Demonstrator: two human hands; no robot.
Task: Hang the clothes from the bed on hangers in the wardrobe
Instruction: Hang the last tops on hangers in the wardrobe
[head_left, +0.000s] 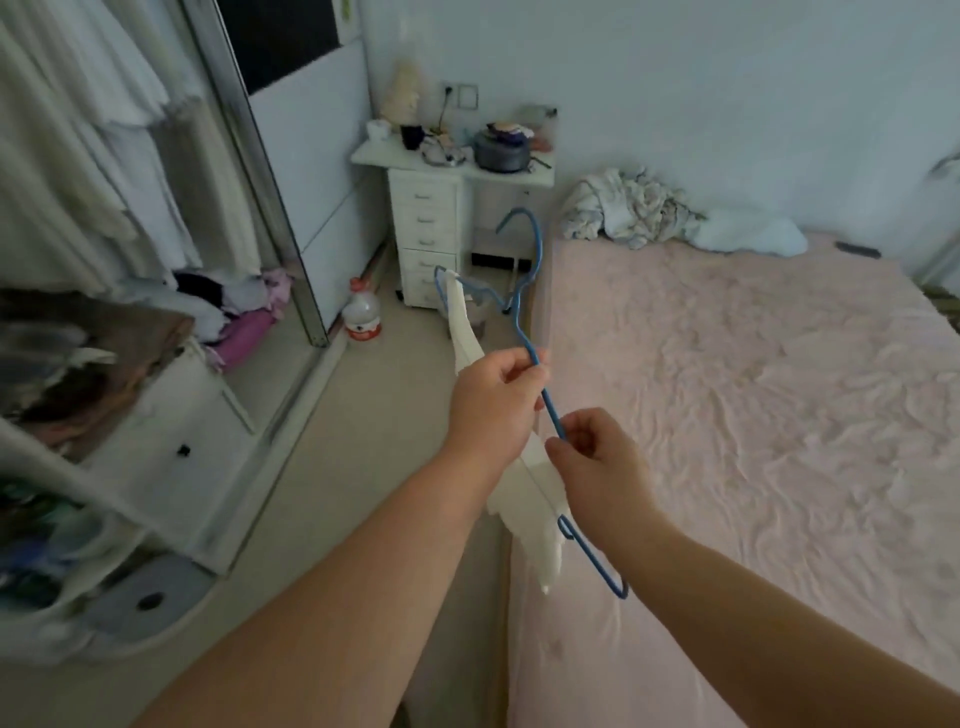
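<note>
**White garment half-threaded on a blue hanger**

Both hands work a blue hanger (540, 387) in the gap between bed (753, 415) and wardrobe (104, 156). Left hand (493, 400) curls round the wire just below the neck, and it also seems to gather part of the white garment (524, 499) against the wire. Right hand (597, 457) pinches the same wire a little lower down. The two hands are close together but not touching.

Held out over the floor by the bed's edge, the hanger has its long axis running away from the person and upward, hook (524, 228) at the far, high end, pointing toward the drawer unit (426, 244). One shoulder tip sits low, near the right forearm; the far tip carries a strip of the white cloth.

Risk, as I judge it: the garment looks only partly seated, draped thinly along the wire, so a tilt could let it slide off the low tip. Crumpled clothes (628, 208) at the head of the bed appear left to do.
</note>
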